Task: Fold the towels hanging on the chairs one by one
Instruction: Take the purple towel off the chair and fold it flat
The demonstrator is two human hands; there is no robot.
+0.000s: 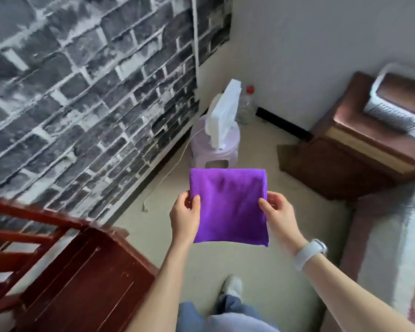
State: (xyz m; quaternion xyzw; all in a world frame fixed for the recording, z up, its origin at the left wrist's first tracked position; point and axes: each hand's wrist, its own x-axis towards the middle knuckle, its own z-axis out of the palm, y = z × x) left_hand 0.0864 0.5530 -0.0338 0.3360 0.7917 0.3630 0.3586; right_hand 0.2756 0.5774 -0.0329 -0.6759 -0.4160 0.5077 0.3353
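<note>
A purple towel (229, 204), folded into a flat square, is held in the air in front of me above the floor. My left hand (185, 215) pinches its left edge with the thumb on top. My right hand (277, 212) pinches its right edge the same way; a white watch sits on that wrist. A dark red wooden chair (82, 271) stands at the lower left, and no towel shows on the part of it in view.
A brick-pattern wall runs along the left. A lilac plastic stool (215, 146) with a white object on it stands by the wall, a clear bottle (246, 107) behind it. A brown cabinet (350, 149) holding a white basket (400, 101) stands at right. A sofa edge fills the lower right.
</note>
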